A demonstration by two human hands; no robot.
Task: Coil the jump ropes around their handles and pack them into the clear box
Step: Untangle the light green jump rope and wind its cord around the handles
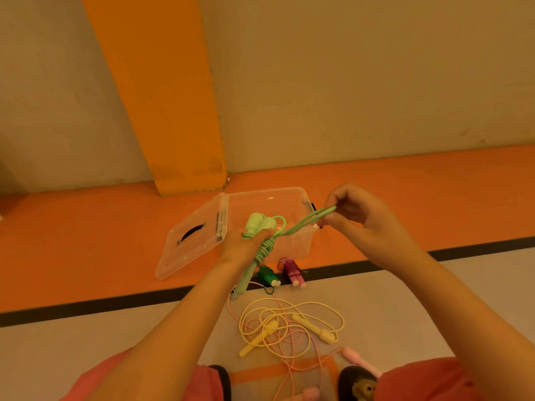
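My left hand [246, 244] grips the two handles of a light green jump rope [259, 227], held together above the floor, with several turns of cord wound round them. My right hand [356, 215] pinches a doubled length of that green cord and holds it taut out to the right. Behind both hands the clear box [292, 241] stands open, its lid [191, 238] lying flipped to the left. In front of the box lie a coiled dark green rope [267, 277] and a coiled magenta rope [292, 270]. A loose yellow rope [289, 325] and a loose pink rope [359, 360] sprawl nearer me.
The box sits on an orange floor strip by a wall with an orange pillar [162, 96]. A black line [86, 305] separates the orange strip from the grey floor. My knees in pink fabric and dark shoes [356, 380] fill the bottom edge.
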